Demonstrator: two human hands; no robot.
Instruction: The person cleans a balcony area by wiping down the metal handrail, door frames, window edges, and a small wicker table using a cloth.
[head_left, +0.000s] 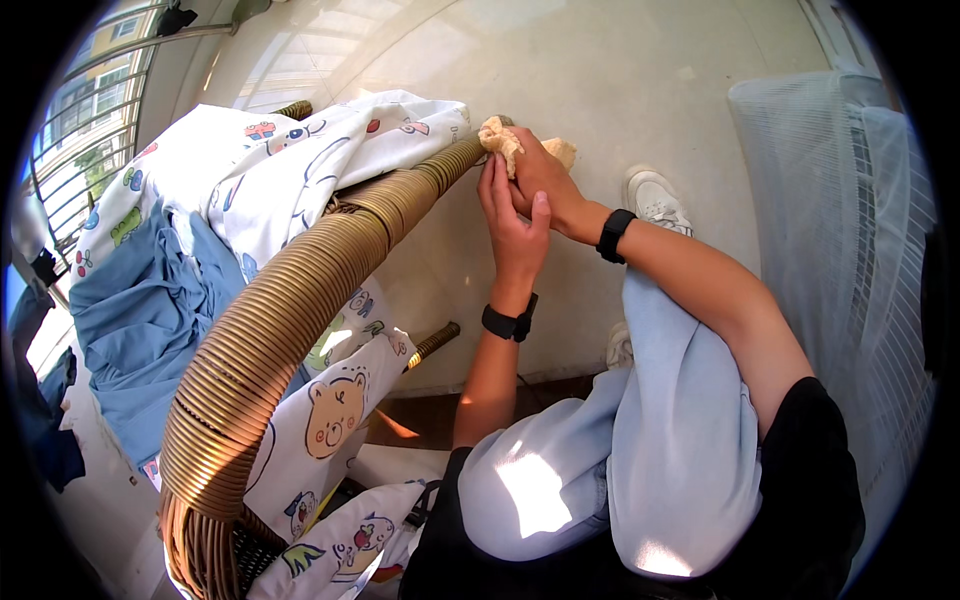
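Observation:
My right hand (541, 180) grips a crumpled pale yellow cloth (498, 141) against the far end of a curved, cane-wrapped armrest (300, 300) of a wicker chair. Part of the cloth sticks out on the other side of that hand. Just below, my left hand (516, 229) has its fingertips raised beside the cloth and the armrest's end; whether they press on either is unclear. A white fabric with cartoon prints (300, 150) and a crumpled blue fabric (157, 307) lie over the chair, left of the armrest. Black bands circle both wrists.
White mesh fabric (810, 225) hangs over a wire rack at the right. A metal railing (97, 112) stands by the window at upper left. Printed fabric (337, 420) also lies beneath the armrest. Pale tiled floor (660, 82) extends ahead, with my white shoe (658, 196) on it.

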